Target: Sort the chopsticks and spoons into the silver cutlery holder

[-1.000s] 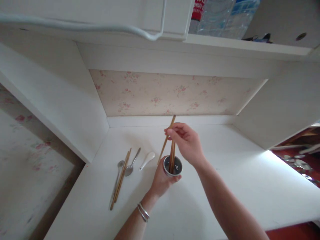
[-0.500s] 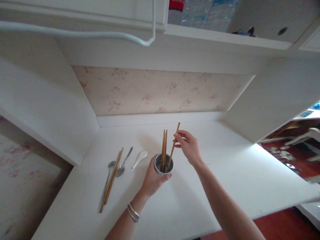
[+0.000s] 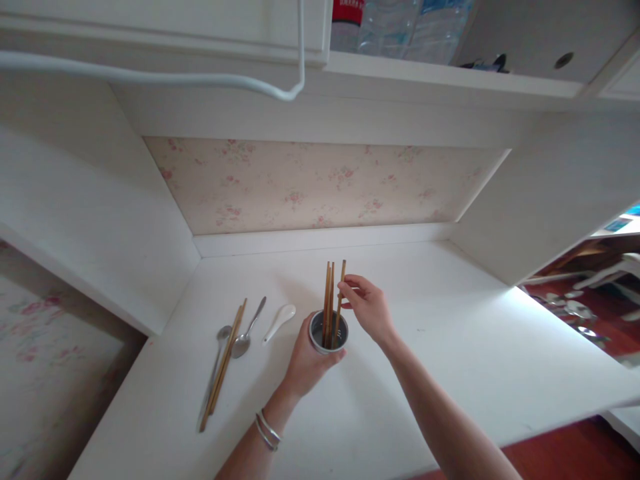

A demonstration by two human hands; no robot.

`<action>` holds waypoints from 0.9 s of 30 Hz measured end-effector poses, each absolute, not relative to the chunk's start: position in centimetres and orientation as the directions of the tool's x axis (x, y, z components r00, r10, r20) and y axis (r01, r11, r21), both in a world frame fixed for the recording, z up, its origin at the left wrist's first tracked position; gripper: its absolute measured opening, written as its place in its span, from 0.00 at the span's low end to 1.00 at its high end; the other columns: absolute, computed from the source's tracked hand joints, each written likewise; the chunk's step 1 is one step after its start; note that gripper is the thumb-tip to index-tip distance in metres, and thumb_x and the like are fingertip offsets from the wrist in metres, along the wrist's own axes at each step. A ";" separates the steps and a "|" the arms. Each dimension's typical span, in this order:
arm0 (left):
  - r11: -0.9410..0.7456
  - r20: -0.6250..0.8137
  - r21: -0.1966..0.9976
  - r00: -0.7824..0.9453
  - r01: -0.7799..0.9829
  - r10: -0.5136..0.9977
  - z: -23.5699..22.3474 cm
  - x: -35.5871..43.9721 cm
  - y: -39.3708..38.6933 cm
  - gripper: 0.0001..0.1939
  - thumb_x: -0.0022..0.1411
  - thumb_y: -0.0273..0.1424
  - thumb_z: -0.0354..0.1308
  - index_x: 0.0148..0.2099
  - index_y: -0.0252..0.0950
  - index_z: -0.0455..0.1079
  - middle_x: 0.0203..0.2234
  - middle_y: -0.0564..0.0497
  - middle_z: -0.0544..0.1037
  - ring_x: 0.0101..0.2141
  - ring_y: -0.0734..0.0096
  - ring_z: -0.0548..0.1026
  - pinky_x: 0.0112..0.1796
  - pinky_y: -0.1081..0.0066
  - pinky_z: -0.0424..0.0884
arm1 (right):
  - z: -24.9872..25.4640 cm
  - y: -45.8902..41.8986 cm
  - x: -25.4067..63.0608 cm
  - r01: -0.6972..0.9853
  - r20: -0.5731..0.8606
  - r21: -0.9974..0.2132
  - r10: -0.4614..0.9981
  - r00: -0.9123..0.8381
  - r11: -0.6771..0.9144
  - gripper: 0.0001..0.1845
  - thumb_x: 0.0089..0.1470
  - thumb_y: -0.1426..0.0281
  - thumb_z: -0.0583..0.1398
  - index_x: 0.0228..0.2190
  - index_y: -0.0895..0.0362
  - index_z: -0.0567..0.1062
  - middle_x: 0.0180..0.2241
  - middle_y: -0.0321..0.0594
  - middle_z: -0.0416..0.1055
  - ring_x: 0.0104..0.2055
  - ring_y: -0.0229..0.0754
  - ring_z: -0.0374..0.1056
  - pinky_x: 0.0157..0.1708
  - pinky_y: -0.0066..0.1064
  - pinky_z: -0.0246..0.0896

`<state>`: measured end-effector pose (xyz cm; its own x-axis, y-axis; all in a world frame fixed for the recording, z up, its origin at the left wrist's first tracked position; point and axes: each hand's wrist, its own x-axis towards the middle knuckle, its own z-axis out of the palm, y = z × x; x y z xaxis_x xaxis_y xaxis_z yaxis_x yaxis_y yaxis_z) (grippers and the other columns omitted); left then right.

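Observation:
My left hand [image 3: 311,360] is wrapped around a grey metal cup [image 3: 320,347] from the left and below. Several wooden chopsticks [image 3: 329,293] stand upright in the cup. Between the thumb and fingers of my right hand [image 3: 367,303] is one more chopstick [image 3: 339,310], its lower end inside the cup and its upper end nearly vertical. To the left on the counter lie a white soup spoon [image 3: 279,323], a short metal spoon [image 3: 243,344], a pair of wooden chopsticks [image 3: 223,373] and a long-handled metal spoon [image 3: 214,373] partly under them.
The white counter [image 3: 450,333] has a raised back edge and side panels left and right. Above it hangs a white cable [image 3: 200,78] below a cabinet. Plastic bottles [image 3: 390,27] stand on the open shelf.
My right hand has moved down and left, lowering its chopstick deeper into the cup and bringing it more upright. My left hand keeps its hold on the cup.

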<state>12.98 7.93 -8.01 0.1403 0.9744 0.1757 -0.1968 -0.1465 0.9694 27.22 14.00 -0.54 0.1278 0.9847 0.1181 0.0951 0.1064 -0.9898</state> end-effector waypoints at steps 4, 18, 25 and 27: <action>-0.123 0.157 0.972 0.166 -0.200 0.974 -7.8 12.8 7.8 0.37 0.50 0.30 0.70 0.59 0.38 0.58 0.51 0.44 0.73 0.49 0.62 0.73 0.53 0.59 0.66 | 2.5 13.8 28.2 0.051 0.197 -0.980 0.961 0.196 0.191 0.19 0.50 0.58 0.66 0.42 0.56 0.78 0.34 0.40 0.76 0.35 0.42 0.73 0.29 0.32 0.76; -0.122 0.150 0.976 0.151 -0.180 0.977 -7.7 12.7 7.8 0.37 0.48 0.31 0.71 0.58 0.39 0.59 0.50 0.46 0.73 0.50 0.62 0.72 0.53 0.61 0.66 | 7.9 12.0 31.5 -0.371 0.394 -0.807 0.887 0.240 0.459 0.12 0.56 0.54 0.62 0.38 0.46 0.73 0.38 0.32 0.78 0.33 0.38 0.77 0.28 0.27 0.76; -0.140 0.165 0.976 0.146 -0.165 0.976 -7.7 12.7 7.7 0.37 0.49 0.32 0.71 0.58 0.40 0.58 0.50 0.46 0.73 0.49 0.62 0.73 0.52 0.62 0.67 | 3.5 10.5 31.7 -0.515 0.142 -0.852 0.989 -0.049 0.097 0.20 0.56 0.52 0.61 0.29 0.57 0.81 0.31 0.40 0.79 0.35 0.39 0.78 0.35 0.22 0.76; -0.140 0.163 0.978 0.146 -0.157 0.976 -7.6 12.7 7.7 0.37 0.49 0.32 0.71 0.58 0.39 0.59 0.50 0.46 0.73 0.49 0.62 0.73 0.52 0.61 0.67 | 3.1 9.6 32.7 -0.494 0.132 -0.866 0.987 -0.087 0.072 0.08 0.52 0.63 0.68 0.29 0.55 0.81 0.34 0.37 0.79 0.32 0.37 0.78 0.30 0.19 0.75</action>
<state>12.68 7.67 -7.58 0.1460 0.9758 0.1629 -0.1570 -0.1398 0.9777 32.69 9.59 3.06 -0.0868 0.9875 0.1316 -0.4940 0.0720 -0.8664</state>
